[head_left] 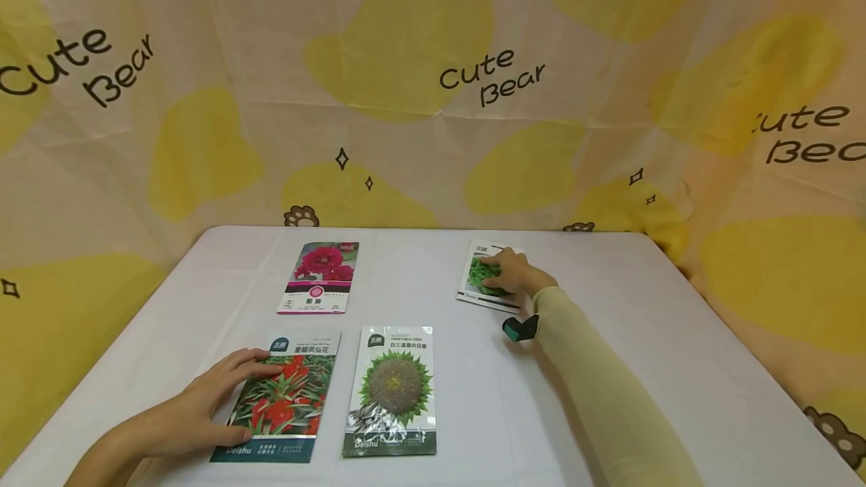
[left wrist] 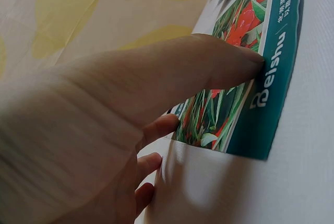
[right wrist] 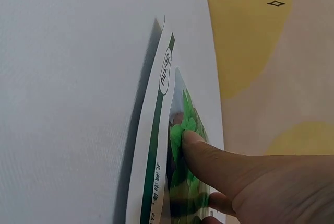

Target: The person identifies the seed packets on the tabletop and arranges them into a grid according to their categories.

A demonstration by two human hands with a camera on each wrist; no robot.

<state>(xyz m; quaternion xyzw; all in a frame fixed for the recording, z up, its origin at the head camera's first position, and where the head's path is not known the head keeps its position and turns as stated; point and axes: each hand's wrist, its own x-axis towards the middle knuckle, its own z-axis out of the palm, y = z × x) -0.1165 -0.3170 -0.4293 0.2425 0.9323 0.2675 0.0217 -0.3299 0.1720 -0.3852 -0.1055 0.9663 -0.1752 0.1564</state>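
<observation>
My left hand (head_left: pixel 196 402) rests on a seed packet with red flowers (head_left: pixel 284 394) at the front left. Its thumb (left wrist: pixel 235 63) touches the teal strip near the packet's lower edge, and the fingers spread toward the upper left side. Farther off, my right hand (head_left: pixel 517 273) lies over a seed packet with green leaves (head_left: pixel 476 274), covering its right part. In the right wrist view the thumb (right wrist: pixel 201 148) presses on the leaf picture, and the packet's near edge stands slightly off the cloth. The other right fingers are mostly hidden there.
A sunflower seed packet (head_left: pixel 392 389) lies just right of the red-flower one. Behind them, at the back left, is a packet with pink flowers (head_left: pixel 319 278). All lie on a white-covered table (head_left: pixel 467 382). A yellow patterned curtain (head_left: pixel 406 96) hangs along the back.
</observation>
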